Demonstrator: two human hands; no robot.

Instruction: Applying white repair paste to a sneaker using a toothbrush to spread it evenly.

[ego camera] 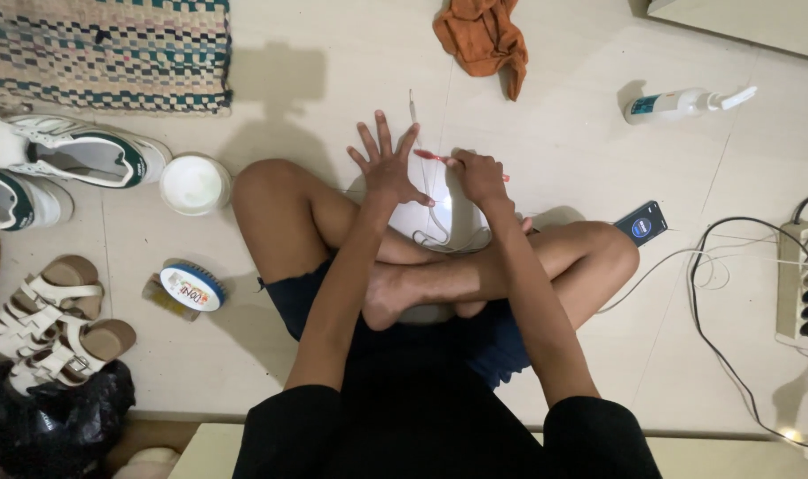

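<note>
A person sits cross-legged on the pale tiled floor (333,53), bare knees spread and both arms stretched forward over the crossed feet. At the floor's far left corner lies a checked woven mat (102,53), and just below it along the left edge stand a pair of white sneakers with green trim (62,160), then a pair of cream strappy sandals (53,319), with a black plastic bag (58,417) at the near left corner. An orange cloth (484,35) is crumpled at the far edge, a white spray bottle (683,104) lies toward the far right, and a power strip (799,284) with black cables sits at the right edge. A white shoe (426,208) rests just ahead of the shins, mostly hidden behind the hands. The left hand (386,164) hovers over it with all fingers spread wide, gripping nothing. The right hand (479,173) is curled closed around a thin pink toothbrush (430,156) held above the shoe. A round white tub (194,184) stands by the left knee, a blue-backed scrub brush (191,286) beside the left thigh, and a dark phone (642,222) near the right knee.
</note>
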